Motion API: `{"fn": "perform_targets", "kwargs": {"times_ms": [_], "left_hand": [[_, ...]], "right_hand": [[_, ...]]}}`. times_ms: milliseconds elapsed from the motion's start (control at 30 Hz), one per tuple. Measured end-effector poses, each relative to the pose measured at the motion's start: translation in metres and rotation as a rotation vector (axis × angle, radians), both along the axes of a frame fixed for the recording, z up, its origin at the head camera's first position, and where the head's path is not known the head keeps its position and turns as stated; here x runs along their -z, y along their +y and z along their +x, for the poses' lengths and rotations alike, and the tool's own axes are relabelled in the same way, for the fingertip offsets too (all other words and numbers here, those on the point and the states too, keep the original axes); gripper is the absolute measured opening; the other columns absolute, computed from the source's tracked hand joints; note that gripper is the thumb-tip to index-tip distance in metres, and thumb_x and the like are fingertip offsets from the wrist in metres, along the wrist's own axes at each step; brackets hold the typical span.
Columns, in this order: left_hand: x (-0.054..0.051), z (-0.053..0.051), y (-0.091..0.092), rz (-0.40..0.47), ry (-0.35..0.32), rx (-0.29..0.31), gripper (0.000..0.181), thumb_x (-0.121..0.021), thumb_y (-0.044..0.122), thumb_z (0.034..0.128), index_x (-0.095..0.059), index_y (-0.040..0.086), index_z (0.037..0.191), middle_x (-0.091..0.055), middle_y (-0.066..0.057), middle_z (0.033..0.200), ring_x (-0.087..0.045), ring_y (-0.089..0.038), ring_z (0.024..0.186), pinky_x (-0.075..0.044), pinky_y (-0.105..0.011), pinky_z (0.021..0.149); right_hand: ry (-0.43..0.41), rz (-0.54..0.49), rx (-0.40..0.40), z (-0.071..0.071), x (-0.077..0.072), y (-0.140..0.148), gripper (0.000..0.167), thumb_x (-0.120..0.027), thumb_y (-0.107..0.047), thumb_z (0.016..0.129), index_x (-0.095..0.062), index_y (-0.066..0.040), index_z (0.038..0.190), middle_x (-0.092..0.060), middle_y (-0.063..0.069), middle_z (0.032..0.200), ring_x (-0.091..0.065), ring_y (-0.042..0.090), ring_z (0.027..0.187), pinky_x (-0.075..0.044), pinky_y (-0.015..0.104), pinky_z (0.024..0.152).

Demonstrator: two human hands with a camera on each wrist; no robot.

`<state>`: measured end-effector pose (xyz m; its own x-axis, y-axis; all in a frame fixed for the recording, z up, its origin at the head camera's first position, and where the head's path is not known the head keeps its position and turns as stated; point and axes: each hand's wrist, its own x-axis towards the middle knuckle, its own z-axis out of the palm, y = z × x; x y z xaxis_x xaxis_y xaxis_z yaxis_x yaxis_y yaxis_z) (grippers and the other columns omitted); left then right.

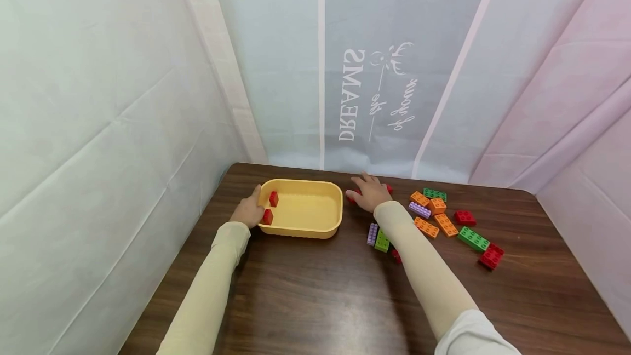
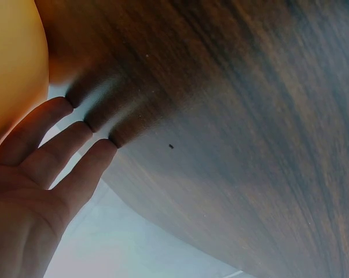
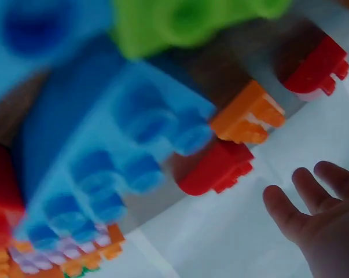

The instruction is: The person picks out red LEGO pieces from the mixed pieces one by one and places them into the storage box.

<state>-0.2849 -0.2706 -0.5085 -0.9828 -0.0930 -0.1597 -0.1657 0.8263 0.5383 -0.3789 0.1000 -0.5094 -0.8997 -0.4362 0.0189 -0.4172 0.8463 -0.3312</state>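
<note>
A yellow tray point(image 1: 302, 233) holds two red blocks, one red toy block point(image 1: 273, 198) above another red block point(image 1: 268, 217) near its left wall. My left hand point(image 1: 248, 210) rests against the tray's left rim; three fingers reach out straight in the left wrist view, while its thumb and index finger are hidden there. My right hand point(image 1: 371, 195) reaches over red blocks point(image 1: 353, 195) right of the tray, its fingers spread and apparently holding nothing. In the right wrist view, a blue block point(image 3: 116, 156) looms close, beside a lime-green block point(image 3: 197, 23).
Right of my right arm lie orange blocks point(image 1: 446, 224), a purple block point(image 1: 420, 210), green blocks point(image 1: 474, 239) and red blocks point(image 1: 491, 256). Another purple block point(image 1: 372, 234) lies left of the forearm. A pale curtain point(image 1: 276, 70) hangs behind the brown table point(image 1: 305, 289).
</note>
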Motion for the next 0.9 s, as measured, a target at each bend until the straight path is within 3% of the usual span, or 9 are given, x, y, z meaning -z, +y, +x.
{"fn": "perform_targets", "kwargs": {"times_ms": [200,333,667,900], "left_hand": [[0.0011,-0.0015,-0.0011,-0.005,-0.001,-0.013,0.073,-0.043,0.014,0.0969,-0.012,0.006,0.163,-0.048,-0.028,0.145,-0.058,-0.034,0.103,-0.045,-0.052,0.097],[0.0017,-0.0015,-0.0021,-0.005,0.004,-0.007,0.074,-0.043,0.013,0.0965,-0.012,0.006,0.163,-0.049,-0.028,0.145,-0.059,-0.034,0.105,-0.045,-0.052,0.098],[0.0054,-0.0026,-0.0034,-0.004,0.006,-0.011,0.074,-0.044,0.014,0.0961,-0.013,0.007,0.163,-0.048,-0.027,0.146,-0.058,-0.034,0.102,-0.046,-0.052,0.097],[0.0036,-0.0006,-0.0019,-0.011,0.017,-0.005,0.073,-0.044,0.014,0.0968,-0.014,0.006,0.163,-0.049,-0.028,0.144,-0.059,-0.035,0.102,-0.046,-0.052,0.096]], "right_hand": [[0.096,0.084,-0.067,0.0027,0.0059,0.0059,0.051,-0.062,-0.019,0.098,-0.053,-0.014,0.148,-0.047,0.019,0.151,-0.025,0.047,0.142,-0.027,0.065,0.107],[0.074,0.109,-0.104,0.0051,0.0047,0.0032,0.048,-0.067,-0.012,0.094,-0.058,-0.012,0.142,-0.055,0.016,0.144,-0.024,0.049,0.143,-0.027,0.066,0.108],[0.07,0.153,-0.101,0.0079,0.0023,-0.0036,0.04,-0.073,-0.008,0.089,-0.063,-0.008,0.129,-0.065,0.016,0.127,-0.046,0.042,0.127,-0.042,0.06,0.098],[0.045,0.096,-0.05,0.0062,0.0043,-0.0016,0.046,-0.073,-0.012,0.091,-0.061,-0.003,0.135,-0.061,0.019,0.13,-0.05,0.04,0.122,-0.042,0.058,0.1]]}}
